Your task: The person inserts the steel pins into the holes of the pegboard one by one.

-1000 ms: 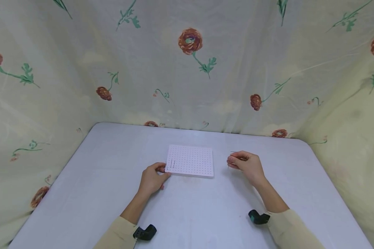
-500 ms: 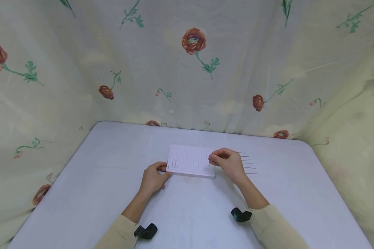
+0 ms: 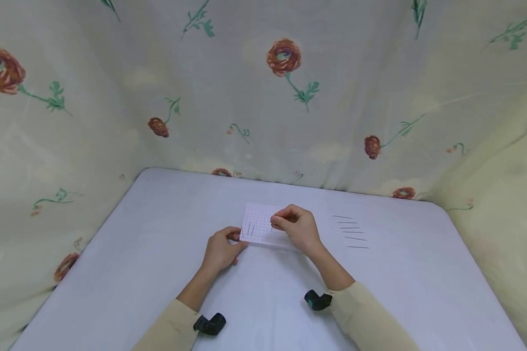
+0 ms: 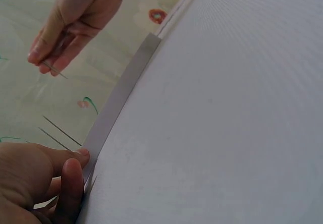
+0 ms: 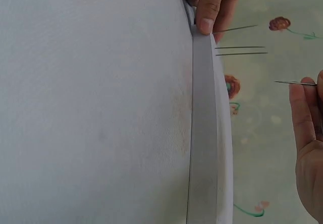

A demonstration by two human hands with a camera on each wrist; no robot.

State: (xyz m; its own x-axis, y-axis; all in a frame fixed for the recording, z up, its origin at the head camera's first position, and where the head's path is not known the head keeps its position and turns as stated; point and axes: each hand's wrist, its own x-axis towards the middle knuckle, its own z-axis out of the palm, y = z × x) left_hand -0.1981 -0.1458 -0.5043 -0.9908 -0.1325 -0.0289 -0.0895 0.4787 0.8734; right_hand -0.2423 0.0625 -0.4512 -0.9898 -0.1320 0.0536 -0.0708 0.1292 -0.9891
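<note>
A white board [image 3: 256, 212] with a grid of small holes lies on the table. My left hand [image 3: 221, 248] grips its near left corner, the thumb [image 5: 205, 26] at the front edge. Close to that hand, 3 thin metal needles [image 5: 239, 47] stand upright in the holes. Over the board, my right hand [image 3: 299, 230] pinches another needle [image 5: 288, 82] between thumb and fingertips. Its point sticks out below the fingers, clear above the board in the wrist views. The right hand hides the board's right part in the head view.
To the right of the board, several loose needles [image 3: 351, 232] lie in a column on the white table [image 3: 167, 219]. A flowered curtain [image 3: 228, 73] hangs behind the table and along both sides.
My right hand has moved left from beside the board to above it, carrying the needle. The loose needles have come into sight behind it. My left hand keeps its hold on the corner.
</note>
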